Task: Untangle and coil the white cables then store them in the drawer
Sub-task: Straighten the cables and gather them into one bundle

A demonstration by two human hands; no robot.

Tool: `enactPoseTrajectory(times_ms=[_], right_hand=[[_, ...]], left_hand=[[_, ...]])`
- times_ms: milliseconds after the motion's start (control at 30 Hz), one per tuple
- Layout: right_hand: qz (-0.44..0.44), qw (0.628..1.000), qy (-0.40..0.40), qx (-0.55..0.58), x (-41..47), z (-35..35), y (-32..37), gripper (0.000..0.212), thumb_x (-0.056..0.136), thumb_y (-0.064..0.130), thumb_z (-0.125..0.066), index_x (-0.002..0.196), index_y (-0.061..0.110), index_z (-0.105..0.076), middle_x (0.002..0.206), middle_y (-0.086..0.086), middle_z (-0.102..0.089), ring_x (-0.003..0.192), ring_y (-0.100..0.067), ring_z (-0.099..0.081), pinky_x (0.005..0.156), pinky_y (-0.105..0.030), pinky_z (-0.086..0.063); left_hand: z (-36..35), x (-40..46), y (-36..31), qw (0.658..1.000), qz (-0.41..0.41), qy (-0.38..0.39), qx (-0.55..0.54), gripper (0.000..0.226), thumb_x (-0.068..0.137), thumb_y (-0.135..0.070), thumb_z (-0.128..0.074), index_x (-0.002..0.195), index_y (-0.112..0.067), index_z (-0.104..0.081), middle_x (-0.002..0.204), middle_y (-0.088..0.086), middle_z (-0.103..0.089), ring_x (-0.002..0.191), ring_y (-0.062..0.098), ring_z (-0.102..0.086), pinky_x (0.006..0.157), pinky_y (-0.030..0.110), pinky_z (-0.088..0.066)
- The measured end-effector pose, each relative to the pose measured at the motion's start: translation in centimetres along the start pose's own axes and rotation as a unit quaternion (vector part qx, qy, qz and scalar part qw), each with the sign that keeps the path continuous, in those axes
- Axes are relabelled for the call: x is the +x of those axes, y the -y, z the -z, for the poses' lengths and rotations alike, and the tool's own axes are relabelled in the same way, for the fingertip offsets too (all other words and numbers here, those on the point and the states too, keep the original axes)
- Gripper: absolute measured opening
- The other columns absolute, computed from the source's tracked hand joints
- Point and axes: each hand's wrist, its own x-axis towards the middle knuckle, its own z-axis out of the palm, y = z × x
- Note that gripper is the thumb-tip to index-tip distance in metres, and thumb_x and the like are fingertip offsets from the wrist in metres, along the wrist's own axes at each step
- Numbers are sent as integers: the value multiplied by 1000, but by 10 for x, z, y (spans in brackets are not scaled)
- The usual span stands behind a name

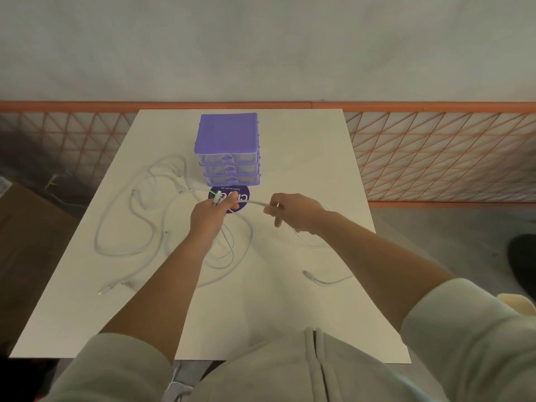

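Observation:
Several white cables (136,216) lie tangled in loose loops across the white table (275,314), mostly left of centre. My left hand (210,216) is closed around cable ends and a bundle of strands just in front of the purple drawer unit (227,149). My right hand (295,213) pinches a stretch of white cable (255,202) that runs between both hands. One free cable end (311,277) rests on the table under my right forearm. The unit has three translucent drawers, all shut.
A round purple sticker (242,198) sits on the table in front of the drawers. An orange mesh fence (435,155) runs behind the table. A brown cardboard box (26,227) stands to the left, a dark object (522,262) at the right edge.

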Motion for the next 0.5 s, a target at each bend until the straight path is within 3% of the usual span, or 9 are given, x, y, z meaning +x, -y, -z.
enactPoseTrajectory(times_ms=[200,400,500], right_hand=[[-40,999,-10,-30,-8,18,-23,43,98,60,-35,87,24,-56,75,7,-53,69,-20,-56,51,-26,-38],[-76,988,-21,-133,-21,27,-37,64,89,77,-27,74,18,-45,74,0,-53,56,-16,-50,54,-29,-34],[-101,985,-71,-120,-28,28,-52,69,94,71,-16,82,17,-57,74,-4,-52,73,-24,-52,62,-32,-37]], left_hand=[[-1,9,0,1000,25,-7,-16,31,86,-51,-67,66,-29,-70,74,-4,-61,67,13,-48,58,28,-34],[-6,12,1,999,49,-16,-13,32,85,-51,-68,66,-26,-71,71,-1,-58,62,14,-45,55,28,-32],[3,17,6,999,47,-24,-2,32,85,-51,-68,66,-26,-70,65,0,-50,58,15,-41,56,28,-32]])
